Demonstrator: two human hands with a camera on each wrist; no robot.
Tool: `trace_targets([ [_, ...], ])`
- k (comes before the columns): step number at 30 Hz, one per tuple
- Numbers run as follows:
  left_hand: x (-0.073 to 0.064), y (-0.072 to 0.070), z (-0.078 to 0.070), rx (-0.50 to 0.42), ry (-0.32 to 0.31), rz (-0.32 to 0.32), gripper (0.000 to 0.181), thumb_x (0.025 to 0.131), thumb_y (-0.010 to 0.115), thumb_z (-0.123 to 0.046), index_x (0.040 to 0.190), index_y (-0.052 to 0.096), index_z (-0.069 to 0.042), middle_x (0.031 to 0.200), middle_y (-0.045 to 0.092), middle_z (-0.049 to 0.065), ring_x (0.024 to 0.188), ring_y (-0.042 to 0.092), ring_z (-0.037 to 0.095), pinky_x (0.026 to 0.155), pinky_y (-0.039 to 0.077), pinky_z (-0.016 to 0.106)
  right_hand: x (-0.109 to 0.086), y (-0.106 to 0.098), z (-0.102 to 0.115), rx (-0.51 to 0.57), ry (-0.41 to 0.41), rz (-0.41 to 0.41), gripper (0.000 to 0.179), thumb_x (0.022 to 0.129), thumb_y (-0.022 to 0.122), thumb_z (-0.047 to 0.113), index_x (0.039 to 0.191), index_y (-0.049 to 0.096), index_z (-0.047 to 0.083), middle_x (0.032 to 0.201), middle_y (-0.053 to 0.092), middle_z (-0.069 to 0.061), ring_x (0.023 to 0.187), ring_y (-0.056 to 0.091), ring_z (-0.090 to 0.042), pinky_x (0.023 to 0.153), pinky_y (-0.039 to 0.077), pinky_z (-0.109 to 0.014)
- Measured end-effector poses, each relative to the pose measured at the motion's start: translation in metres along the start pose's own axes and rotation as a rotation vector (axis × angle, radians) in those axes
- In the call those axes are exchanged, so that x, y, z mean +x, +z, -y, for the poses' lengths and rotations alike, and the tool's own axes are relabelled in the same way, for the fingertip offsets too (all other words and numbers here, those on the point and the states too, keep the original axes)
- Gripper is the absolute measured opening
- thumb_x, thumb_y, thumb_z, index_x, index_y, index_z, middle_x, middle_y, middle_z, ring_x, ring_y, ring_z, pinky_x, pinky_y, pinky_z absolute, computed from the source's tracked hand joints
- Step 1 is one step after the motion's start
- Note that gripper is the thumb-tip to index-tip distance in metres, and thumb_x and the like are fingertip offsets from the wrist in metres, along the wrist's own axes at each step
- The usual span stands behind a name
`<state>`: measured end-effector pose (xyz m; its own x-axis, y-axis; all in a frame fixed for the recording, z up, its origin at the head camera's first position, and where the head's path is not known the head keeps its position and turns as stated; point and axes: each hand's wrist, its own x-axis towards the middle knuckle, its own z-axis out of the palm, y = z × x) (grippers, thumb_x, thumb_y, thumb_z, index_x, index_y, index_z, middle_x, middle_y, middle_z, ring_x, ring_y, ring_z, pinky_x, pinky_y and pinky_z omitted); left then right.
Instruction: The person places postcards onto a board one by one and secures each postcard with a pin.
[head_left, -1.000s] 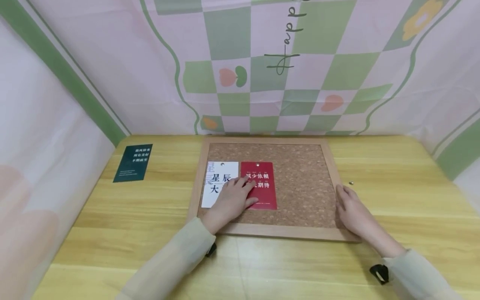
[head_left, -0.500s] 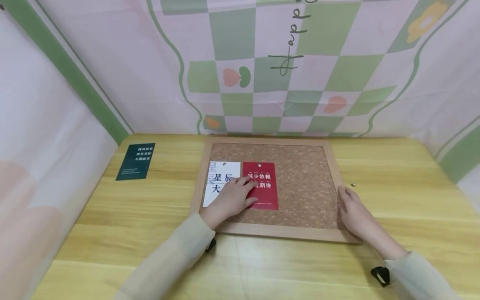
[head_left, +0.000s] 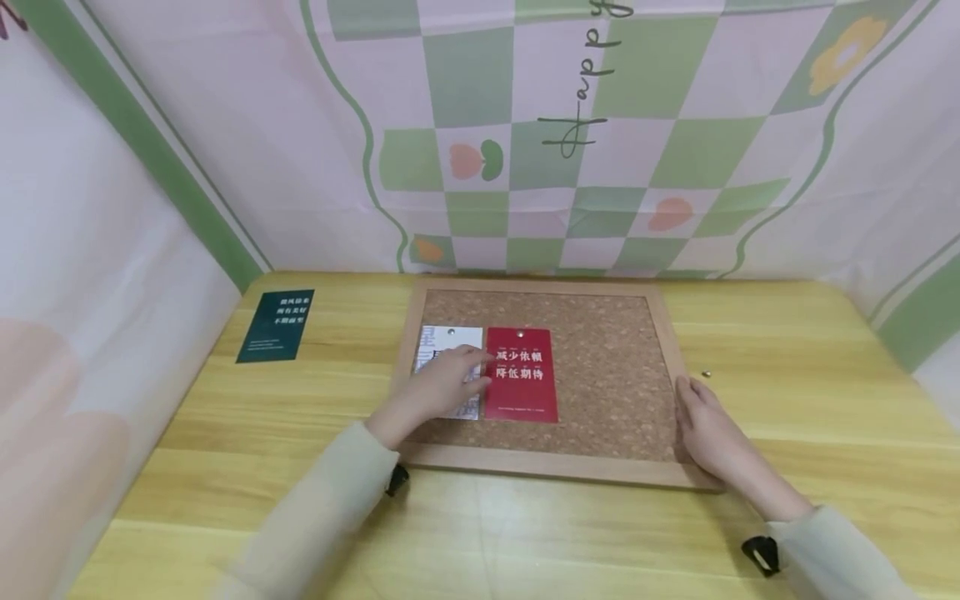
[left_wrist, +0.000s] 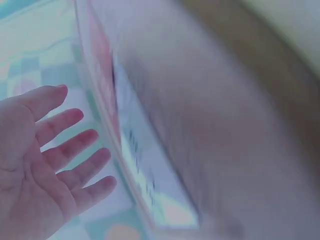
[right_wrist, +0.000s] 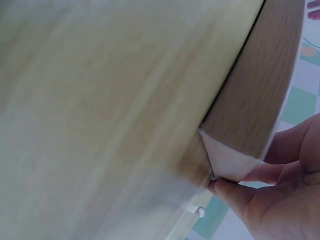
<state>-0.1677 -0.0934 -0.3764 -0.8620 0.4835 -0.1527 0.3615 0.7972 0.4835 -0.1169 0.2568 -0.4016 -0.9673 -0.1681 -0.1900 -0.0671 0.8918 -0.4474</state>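
My left hand (head_left: 442,379) hovers over a white card (head_left: 468,407) with dark characters, covering most of its print. In the left wrist view its fingers (left_wrist: 80,150) are spread, with nothing held. Right of the white card lies a red card (head_left: 521,396) with white characters. Both cards lie on a wood-framed corkboard (head_left: 607,375), each with a silver pushpin (head_left: 521,333) at its top. My right hand (head_left: 708,429) holds the board's right edge near the front corner; the right wrist view shows its fingers (right_wrist: 232,195) against the wooden frame (right_wrist: 255,80).
A dark green card (head_left: 276,327) lies on the wooden table (head_left: 300,417) at the left. One loose pushpin (head_left: 706,374) sits just right of the board. A printed cloth (head_left: 555,208) hangs right behind the board.
My left hand has come off the red card and moved left over the white card, uncovering the red card's print. The right hand stays at the board's edge. The view has shifted slightly.
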Motion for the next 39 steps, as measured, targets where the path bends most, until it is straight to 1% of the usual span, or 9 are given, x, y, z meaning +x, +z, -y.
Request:
trace_targets([
  [4,-0.011,-0.020,0.019,-0.033,-0.036,-0.062,0.041,0.097,0.055,-0.020,0.132,0.053,0.000,0.136,0.055,0.019,0.129,0.050,0.033,0.110,0.040,0.046,0.000,0.001,-0.001,0.002,-0.009,-0.004,0.051,0.098,0.033,0.001,0.140,0.015,-0.023,0.139,0.017,-0.050,0.125,0.024,-0.065,0.102,0.028,-0.070],
  [9,-0.029,-0.046,0.050,-0.097,-0.143,-0.118,0.044,0.099,0.050,-0.020,0.136,0.048,0.003,0.141,0.047,0.024,0.132,0.045,0.040,0.110,0.038,0.052,0.001,0.001,-0.002,-0.008,-0.012,-0.020,0.051,0.099,0.033,0.001,0.140,0.017,-0.023,0.139,0.018,-0.050,0.125,0.025,-0.064,0.103,0.028,-0.069],
  [15,-0.049,-0.073,0.086,-0.039,-0.280,-0.190,0.041,0.100,0.048,-0.020,0.134,0.050,0.003,0.142,0.045,0.027,0.132,0.041,0.044,0.110,0.035,0.057,0.001,0.001,-0.001,-0.012,-0.012,-0.018,0.051,0.099,0.034,0.001,0.140,0.018,-0.024,0.139,0.018,-0.050,0.124,0.026,-0.064,0.102,0.029,-0.069],
  [20,-0.068,-0.089,0.111,0.005,-0.403,-0.248,0.043,0.101,0.044,-0.023,0.137,0.047,0.000,0.145,0.042,0.026,0.135,0.036,0.045,0.109,0.032,0.060,0.000,0.001,0.000,-0.007,-0.007,-0.015,0.051,0.099,0.034,0.001,0.140,0.017,-0.023,0.139,0.018,-0.049,0.124,0.026,-0.064,0.102,0.029,-0.069],
  [22,-0.074,-0.093,0.121,0.007,-0.433,-0.282,0.044,0.101,0.043,-0.023,0.139,0.045,0.001,0.146,0.040,0.027,0.135,0.035,0.046,0.109,0.031,0.061,0.000,0.001,0.000,-0.009,-0.004,-0.015,0.051,0.098,0.034,0.002,0.140,0.017,-0.022,0.139,0.018,-0.049,0.124,0.026,-0.064,0.102,0.029,-0.069],
  [27,-0.084,-0.093,0.144,0.023,-0.495,-0.343,0.045,0.101,0.044,-0.020,0.137,0.044,0.006,0.140,0.042,0.033,0.127,0.041,0.049,0.102,0.038,0.061,0.000,0.000,-0.001,-0.005,0.007,-0.003,0.052,0.098,0.033,0.002,0.141,0.016,-0.022,0.140,0.017,-0.049,0.125,0.026,-0.064,0.102,0.029,-0.069],
  [34,-0.092,-0.088,0.169,0.021,-0.590,-0.292,0.047,0.100,0.042,-0.019,0.137,0.039,0.010,0.138,0.039,0.038,0.123,0.041,0.053,0.099,0.039,0.063,-0.001,-0.001,-0.001,0.010,-0.004,0.002,0.053,0.097,0.034,0.001,0.141,0.015,-0.023,0.140,0.016,-0.049,0.125,0.024,-0.064,0.102,0.028,-0.069],
  [37,-0.095,-0.088,0.174,0.008,-0.614,-0.310,0.046,0.097,0.041,-0.014,0.135,0.040,0.012,0.134,0.042,0.039,0.101,0.053,0.048,0.079,0.050,0.054,-0.001,-0.001,0.000,0.011,-0.007,-0.002,0.052,0.097,0.034,0.000,0.140,0.016,-0.023,0.140,0.016,-0.050,0.125,0.024,-0.064,0.102,0.028,-0.069],
  [39,-0.097,-0.088,0.177,-0.012,-0.632,-0.331,0.045,0.096,0.041,-0.010,0.134,0.041,0.013,0.133,0.043,0.039,0.089,0.055,0.042,0.066,0.050,0.045,-0.001,-0.001,0.000,0.009,-0.007,-0.009,0.052,0.097,0.035,0.000,0.140,0.017,-0.023,0.140,0.017,-0.049,0.125,0.025,-0.064,0.103,0.028,-0.069],
])
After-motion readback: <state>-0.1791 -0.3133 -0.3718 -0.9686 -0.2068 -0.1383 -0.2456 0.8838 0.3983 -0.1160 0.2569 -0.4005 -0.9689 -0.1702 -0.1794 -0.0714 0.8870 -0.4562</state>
